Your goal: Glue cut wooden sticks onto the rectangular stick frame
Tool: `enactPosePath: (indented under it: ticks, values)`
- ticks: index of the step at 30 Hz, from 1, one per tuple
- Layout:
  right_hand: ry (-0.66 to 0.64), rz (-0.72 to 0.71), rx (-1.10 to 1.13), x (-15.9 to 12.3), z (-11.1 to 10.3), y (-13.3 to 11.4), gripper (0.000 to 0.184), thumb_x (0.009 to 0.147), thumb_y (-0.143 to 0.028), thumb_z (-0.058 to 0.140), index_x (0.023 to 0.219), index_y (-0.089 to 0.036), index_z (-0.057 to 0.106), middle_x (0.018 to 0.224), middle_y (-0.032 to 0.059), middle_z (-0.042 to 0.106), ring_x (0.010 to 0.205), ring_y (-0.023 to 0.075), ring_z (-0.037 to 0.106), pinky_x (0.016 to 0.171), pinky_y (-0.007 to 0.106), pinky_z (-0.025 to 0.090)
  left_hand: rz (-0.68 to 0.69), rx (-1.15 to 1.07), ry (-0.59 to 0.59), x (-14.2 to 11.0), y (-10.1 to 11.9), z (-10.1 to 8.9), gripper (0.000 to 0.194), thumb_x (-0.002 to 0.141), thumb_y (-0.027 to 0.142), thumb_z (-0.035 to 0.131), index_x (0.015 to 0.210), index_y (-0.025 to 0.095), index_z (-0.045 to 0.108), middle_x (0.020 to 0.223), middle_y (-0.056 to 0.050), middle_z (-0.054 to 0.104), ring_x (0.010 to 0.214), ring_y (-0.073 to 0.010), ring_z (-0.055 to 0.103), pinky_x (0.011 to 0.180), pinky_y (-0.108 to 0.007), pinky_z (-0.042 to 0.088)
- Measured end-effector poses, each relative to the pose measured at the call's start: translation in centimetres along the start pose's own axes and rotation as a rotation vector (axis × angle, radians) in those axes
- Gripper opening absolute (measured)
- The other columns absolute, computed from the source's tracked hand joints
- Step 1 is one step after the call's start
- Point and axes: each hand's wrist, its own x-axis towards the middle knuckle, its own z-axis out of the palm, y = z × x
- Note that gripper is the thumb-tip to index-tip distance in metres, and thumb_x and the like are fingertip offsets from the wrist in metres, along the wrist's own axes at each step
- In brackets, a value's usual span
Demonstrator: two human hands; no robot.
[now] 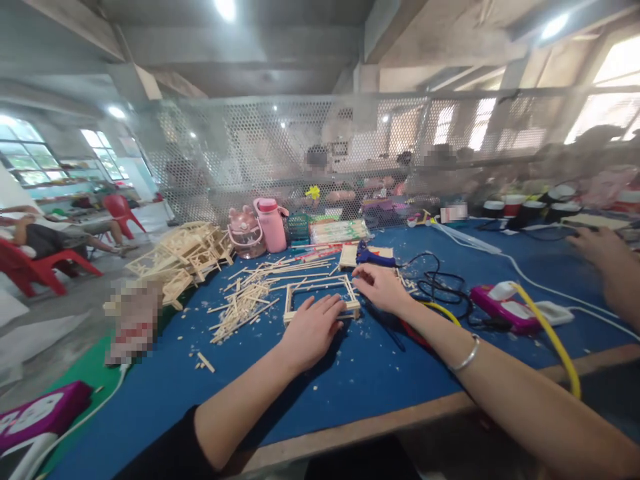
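Note:
A small rectangular frame of pale wooden sticks [289, 303] sits on the blue tabletop in front of me. My left hand [315, 327] lies over its near side, fingers reaching across the near rail and thumb low beside it, holding it. At the frame's far right corner, my right hand [380, 287] is closed with its fingertips together; whatever is between them is too small to make out. Just beyond that hand a blue glue gun [373, 255] rests near a pale wooden piece [349, 257]. Loose wooden sticks [245, 303] are heaped left of the frame.
Finished-looking stick structures [195, 250] pile up at the left edge. Two pink bottles [273, 227] stand at the back, before a perforated metal screen [280, 147]. A purple power strip [505, 310] with cables lies right. Another person's hand [595, 247] appears far right.

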Motion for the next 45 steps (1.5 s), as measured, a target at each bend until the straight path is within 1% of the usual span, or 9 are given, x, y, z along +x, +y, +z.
enactPosePath:
  ticks: [3,7,9,12,17,20,25,30,45]
  values:
    - [-0.032,-0.097,-0.081,1.6,-0.1,-2.0,0.022,0.082,-0.03,0.048,0.074,-0.018,0.064,0.068,0.0013,0.062,0.061,0.013,0.053,0.059,0.025,0.037,-0.045,-0.067,0.137,0.9,-2.1,-1.2,0.035,0.09,0.032,0.043,0.122,0.021,0.052,0.129,-0.007,0.056,0.118,-0.0207,0.05,0.103,-0.042,0.034]
    - [-0.048,-0.215,-0.192,1.4,0.8,-4.3,0.029,0.084,-0.037,0.05,0.074,-0.017,0.067,0.077,0.0061,0.067,0.076,0.0172,0.058,0.071,0.028,0.038,-0.358,-0.223,0.371,0.4,-6.7,-1.9,0.038,0.09,0.036,0.041,0.119,0.017,0.055,0.122,-0.01,0.06,0.11,-0.0215,0.055,0.098,-0.038,0.04]
    - [-0.094,-0.287,-0.28,0.4,1.8,-4.9,0.031,0.084,-0.041,0.05,0.088,-0.017,0.068,0.087,0.008,0.069,0.085,0.0201,0.06,0.077,0.031,0.037,-0.475,-0.289,0.366,-0.6,-8.7,-1.6,0.038,0.088,0.038,0.041,0.115,0.016,0.058,0.117,-0.01,0.063,0.103,-0.0221,0.059,0.095,-0.038,0.042]
    - [-0.214,-0.347,-0.374,-1.0,3.2,-5.6,0.037,0.086,-0.045,0.048,0.107,-0.018,0.063,0.097,0.0089,0.069,0.094,0.0226,0.059,0.083,0.035,0.036,-0.52,-0.333,0.288,-2.1,-10.0,-1.0,0.039,0.086,0.039,0.042,0.11,0.015,0.061,0.104,-0.009,0.068,0.092,-0.0215,0.063,0.086,-0.036,0.047]
    - [-0.326,-0.327,-0.409,-1.7,4.1,-6.1,0.032,0.09,-0.039,0.041,0.107,-0.019,0.061,0.096,0.0071,0.069,0.092,0.0209,0.06,0.079,0.032,0.037,-0.609,-0.362,0.217,-2.9,-9.6,-0.9,0.04,0.083,0.04,0.044,0.109,0.014,0.062,0.091,-0.008,0.07,0.08,-0.0212,0.064,0.076,-0.033,0.048]
    - [-0.34,-0.323,-0.403,-1.7,4.1,-6.2,0.03,0.092,-0.036,0.038,0.102,-0.021,0.062,0.093,0.0052,0.069,0.088,0.019,0.061,0.075,0.03,0.037,-0.668,-0.385,0.175,-2.8,-8.9,-0.9,0.039,0.083,0.039,0.044,0.106,0.015,0.064,0.077,-0.005,0.069,0.069,-0.0208,0.063,0.067,-0.032,0.045]
    - [-0.34,-0.308,-0.398,-1.8,4.3,-6.1,0.031,0.094,-0.031,0.033,0.096,-0.02,0.062,0.088,0.0045,0.068,0.083,0.017,0.061,0.072,0.027,0.037,-0.713,-0.438,0.149,-2.8,-7.9,-0.8,0.036,0.085,0.036,0.04,0.104,0.017,0.064,0.08,-0.004,0.069,0.072,-0.0182,0.062,0.066,-0.027,0.043]
    - [-0.358,-0.302,-0.371,-1.7,4.7,-5.8,0.029,0.093,-0.025,0.036,0.101,-0.021,0.064,0.09,0.0046,0.068,0.082,0.016,0.061,0.071,0.025,0.039,-0.75,-0.479,0.139,-2.8,-7.7,-0.3,0.034,0.084,0.037,0.042,0.103,0.017,0.063,0.065,0.0,0.065,0.058,-0.0158,0.059,0.056,-0.025,0.041]
    - [-0.348,-0.287,-0.325,-1.7,4.7,-5.3,0.033,0.093,-0.025,0.035,0.105,-0.021,0.065,0.095,0.006,0.07,0.086,0.0166,0.062,0.074,0.026,0.043,-0.692,-0.327,0.356,-3.0,-7.3,-2.1,0.021,0.079,0.021,0.041,0.095,0.017,0.054,0.062,0.003,0.051,0.056,-0.0144,0.048,0.056,-0.026,0.039]
